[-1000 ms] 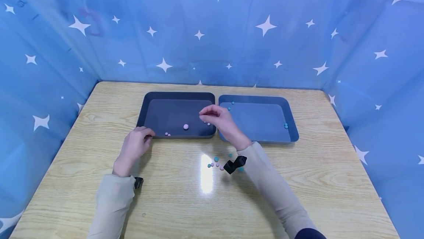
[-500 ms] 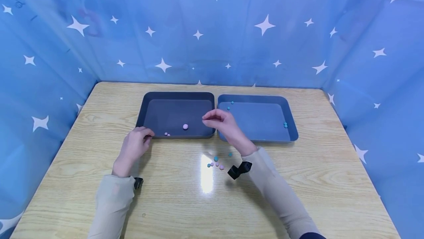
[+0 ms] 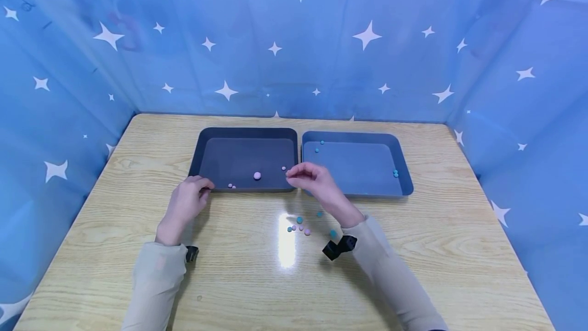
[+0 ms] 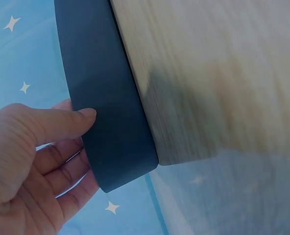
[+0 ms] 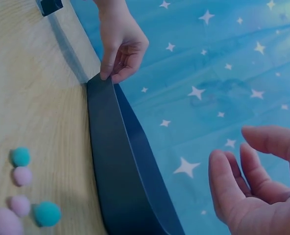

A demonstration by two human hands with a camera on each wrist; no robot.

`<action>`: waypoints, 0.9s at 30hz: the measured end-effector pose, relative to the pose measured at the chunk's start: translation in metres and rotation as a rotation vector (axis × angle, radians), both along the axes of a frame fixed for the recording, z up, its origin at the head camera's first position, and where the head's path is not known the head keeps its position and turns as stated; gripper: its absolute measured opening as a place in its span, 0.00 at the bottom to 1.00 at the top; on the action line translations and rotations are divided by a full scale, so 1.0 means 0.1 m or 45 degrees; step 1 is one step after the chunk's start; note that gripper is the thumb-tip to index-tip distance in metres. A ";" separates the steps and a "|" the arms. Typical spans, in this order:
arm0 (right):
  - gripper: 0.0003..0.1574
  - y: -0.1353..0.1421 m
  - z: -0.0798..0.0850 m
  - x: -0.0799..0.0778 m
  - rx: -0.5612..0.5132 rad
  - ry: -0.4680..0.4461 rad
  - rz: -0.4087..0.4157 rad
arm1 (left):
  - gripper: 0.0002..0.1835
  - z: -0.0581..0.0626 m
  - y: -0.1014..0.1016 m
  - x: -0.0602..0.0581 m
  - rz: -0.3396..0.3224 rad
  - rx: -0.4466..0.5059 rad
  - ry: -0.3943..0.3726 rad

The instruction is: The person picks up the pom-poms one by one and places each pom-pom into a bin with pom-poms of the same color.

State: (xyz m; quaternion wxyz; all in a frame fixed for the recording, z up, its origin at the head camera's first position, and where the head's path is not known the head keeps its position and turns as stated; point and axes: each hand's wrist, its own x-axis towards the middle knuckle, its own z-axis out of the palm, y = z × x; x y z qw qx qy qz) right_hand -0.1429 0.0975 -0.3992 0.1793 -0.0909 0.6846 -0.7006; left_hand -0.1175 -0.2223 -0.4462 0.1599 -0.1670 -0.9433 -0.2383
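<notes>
Apparently between pick-ups in a colour sort. Right hand (image 3: pixel 319 180) above dark tray's (image 3: pixel 239 155) right near corner, fingers parted, nothing held; left hand (image 3: pixel 186 198) pinches its left near corner. Pink balls (image 3: pixel 257 176) inside; teal balls (image 3: pixel 396 174) in blue tray (image 3: pixel 358 162), right. Mixed loose balls (image 3: pixel 299 220) on table (image 3: pixel 229 270), nearer; next likely wants a fingertip pinch.
</notes>
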 end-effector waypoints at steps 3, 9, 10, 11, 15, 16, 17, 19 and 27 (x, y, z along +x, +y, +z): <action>0.09 0.03 -0.02 0.04 0.008 -0.010 0.010 | 0.08 0.00 0.00 0.00 0.002 -0.001 -0.001; 0.13 0.08 -0.06 0.11 0.026 -0.028 0.022 | 0.08 0.00 0.00 -0.01 0.008 -0.003 -0.009; 0.13 0.09 -0.07 0.12 0.027 -0.030 0.024 | 0.08 0.00 0.00 -0.01 0.008 -0.002 -0.009; 0.13 0.10 -0.08 0.13 0.027 -0.032 0.025 | 0.08 0.00 0.00 -0.01 0.007 -0.002 -0.007; 0.13 0.14 -0.12 0.19 0.017 -0.034 0.038 | 0.08 0.00 0.00 -0.01 0.001 0.000 0.007; 0.13 0.15 -0.13 0.21 0.018 -0.036 0.041 | 0.08 0.00 0.00 -0.01 0.000 0.001 0.009; 0.14 0.17 -0.15 0.23 0.025 -0.040 0.041 | 0.08 0.00 0.00 -0.01 -0.002 0.002 0.011; 0.15 0.20 -0.17 0.27 0.045 -0.047 0.046 | 0.08 0.00 0.00 -0.01 -0.004 -0.001 0.012; 0.17 0.30 -0.28 0.40 0.095 -0.085 0.052 | 0.08 -0.01 0.00 0.00 -0.010 -0.004 0.030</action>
